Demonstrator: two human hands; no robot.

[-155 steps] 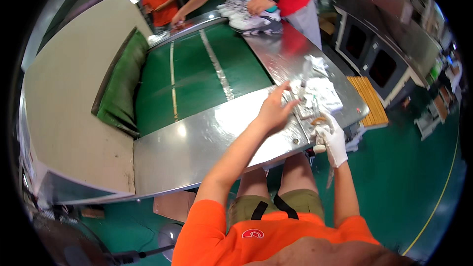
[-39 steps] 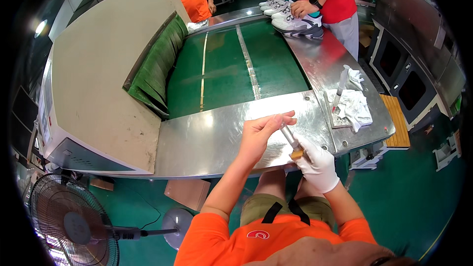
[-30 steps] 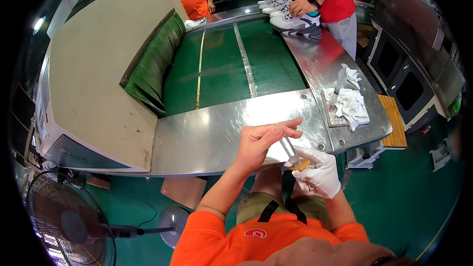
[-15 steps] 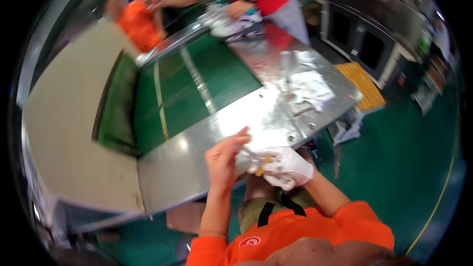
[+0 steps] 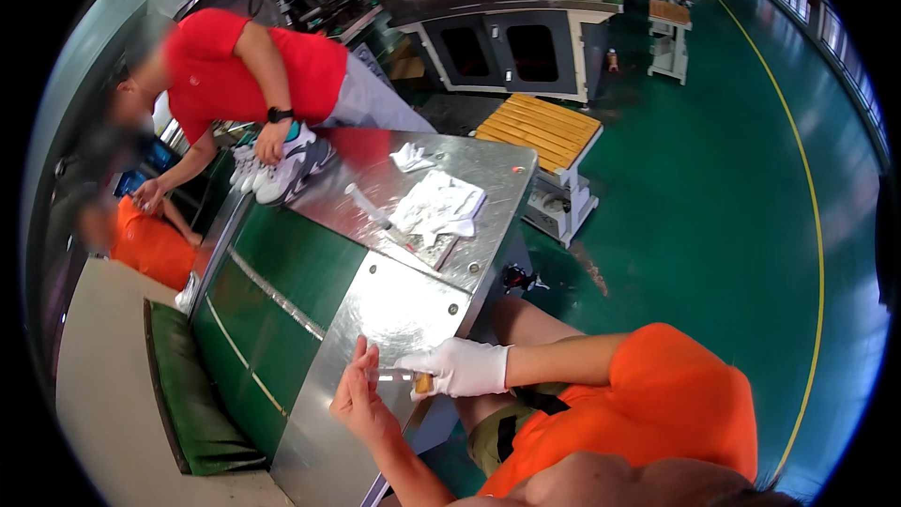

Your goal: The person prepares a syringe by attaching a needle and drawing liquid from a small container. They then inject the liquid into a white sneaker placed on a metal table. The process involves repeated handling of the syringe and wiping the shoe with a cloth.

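My right hand [image 5: 462, 367], in a white glove, grips a thin tool [image 5: 421, 381] by its brown handle. The tool's pale slender shaft points left toward my bare left hand [image 5: 360, 401], whose fingertips pinch its tip. Both hands hover over the near edge of the shiny metal table [image 5: 394, 305], close to my lap. I cannot make out what the tool's tip is.
A white cloth [image 5: 438, 207] and a long thin tool [image 5: 371, 211] lie further along the table. A green conveyor belt [image 5: 282, 296] runs beside it. A person in red [image 5: 249, 70] handles white sneakers [image 5: 282, 174]; another in orange [image 5: 150, 244] sits beyond. A yellow slatted stand [image 5: 540, 127] is on the green floor.
The view has swung round to the right. My hands have drawn back from the middle of the table to its near edge, still together on the thin tool.
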